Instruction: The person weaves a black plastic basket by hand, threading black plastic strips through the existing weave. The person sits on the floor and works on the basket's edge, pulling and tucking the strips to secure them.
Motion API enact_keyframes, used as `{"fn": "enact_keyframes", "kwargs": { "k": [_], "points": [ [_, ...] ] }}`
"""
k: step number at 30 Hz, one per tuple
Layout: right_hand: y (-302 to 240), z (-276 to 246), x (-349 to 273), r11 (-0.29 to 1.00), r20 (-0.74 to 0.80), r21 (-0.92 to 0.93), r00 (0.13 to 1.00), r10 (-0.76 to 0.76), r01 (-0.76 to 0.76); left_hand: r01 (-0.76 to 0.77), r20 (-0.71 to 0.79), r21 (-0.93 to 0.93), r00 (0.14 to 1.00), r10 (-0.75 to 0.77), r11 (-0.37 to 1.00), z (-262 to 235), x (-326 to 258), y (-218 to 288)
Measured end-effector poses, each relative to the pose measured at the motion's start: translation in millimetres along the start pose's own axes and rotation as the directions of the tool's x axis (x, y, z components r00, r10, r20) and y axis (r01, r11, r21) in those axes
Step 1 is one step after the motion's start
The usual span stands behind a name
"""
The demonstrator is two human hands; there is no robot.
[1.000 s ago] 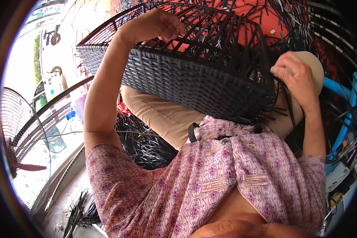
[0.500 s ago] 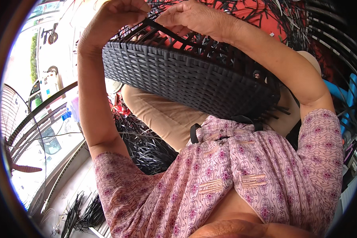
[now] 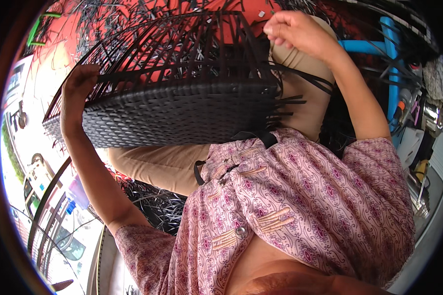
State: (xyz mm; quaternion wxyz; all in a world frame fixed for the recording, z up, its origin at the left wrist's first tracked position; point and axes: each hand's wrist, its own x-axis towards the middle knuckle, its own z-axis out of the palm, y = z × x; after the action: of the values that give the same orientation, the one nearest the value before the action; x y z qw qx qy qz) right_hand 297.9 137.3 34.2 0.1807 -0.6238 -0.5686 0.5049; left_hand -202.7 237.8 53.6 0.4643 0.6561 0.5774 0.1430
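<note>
A dark woven basket-like piece [image 3: 177, 115] lies across my lap, its lower side a tight weave of flat strips. Long loose uprights [image 3: 182, 49] rise from its far edge. At its left end, my left hand [image 3: 81, 81] is closed on a flat black strip [image 3: 128, 74] that runs rightward along the top of the weave. Beyond the right end, my right hand [image 3: 300, 33] is raised above my knee, fingers loosely bent and somewhat apart, with nothing visible in them. Several strip ends [image 3: 310, 78] stick out below it.
Cut black strips [image 3: 152, 199] are heaped beside my leg, and more lie scattered over the red floor covering [image 3: 172, 7]. On the right are a blue tubular frame [image 3: 390, 54] and a metal container [image 3: 433, 115]. A curved dark rail [image 3: 49, 189] stands at left.
My right hand has moved away from my left hand, out to the right past the woven piece. My left hand sits lower and farther left. The view has shifted, showing more red floor.
</note>
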Motion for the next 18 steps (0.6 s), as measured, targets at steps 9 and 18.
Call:
{"fn": "enact_keyframes", "kwargs": {
  "k": [9, 18],
  "points": [
    [19.2, 26.1, -38.3, 0.998, 0.059, 0.062, 0.998, -0.001, -0.002, -0.033, -0.094, 0.008, 0.995, 0.034, 0.999, 4.5, -1.5, -11.2],
    [23.2, -23.9, -76.8, 0.995, -0.084, 0.092, 0.996, 0.034, -0.027, 0.0, -0.123, 0.013, 0.992, 0.001, 1.0, 8.2, -2.3, -10.0]
  ]
}}
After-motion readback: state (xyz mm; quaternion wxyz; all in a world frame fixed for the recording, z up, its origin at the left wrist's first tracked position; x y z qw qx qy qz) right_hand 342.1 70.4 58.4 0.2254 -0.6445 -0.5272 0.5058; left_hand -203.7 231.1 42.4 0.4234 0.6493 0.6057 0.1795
